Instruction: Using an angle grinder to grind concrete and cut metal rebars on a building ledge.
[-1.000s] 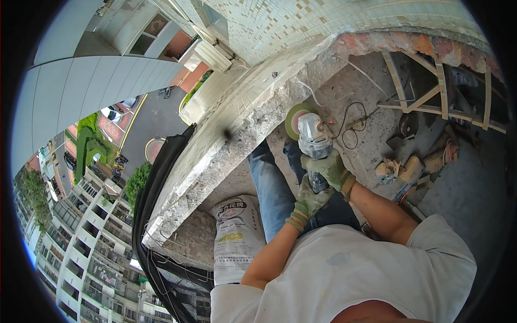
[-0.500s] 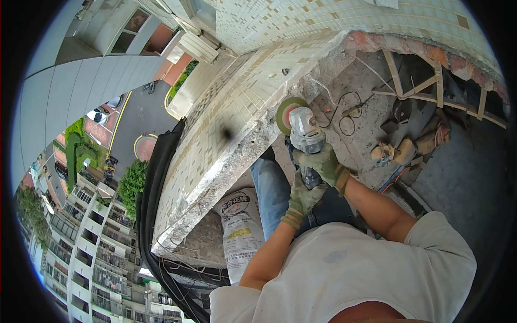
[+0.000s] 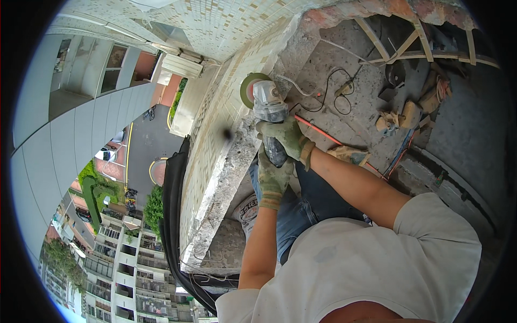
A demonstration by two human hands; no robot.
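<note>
Both my hands, in green-grey work gloves, grip an angle grinder with a dusty, clear-looking cover over its head. My right hand is wrapped round the body just behind the head. Farther back, my left hand closes round the dark rear of the body. The grinder's round green disc has a red centre and stands on edge at the tiled wall, beside the broken concrete edge. Whether the disc touches the tiles, I cannot tell.
Left of the wall is a deep drop to a street. A black rolled sheet hangs along it. A printed sack stands by my leg. On the rubble floor lie a black cable, an orange-red hose and wooden strips.
The grinder and both hands have moved left and farther forward, from the broken edge toward the tiled face. My view has shifted too; the orange-red hose now shows, and the sack is mostly hidden.
</note>
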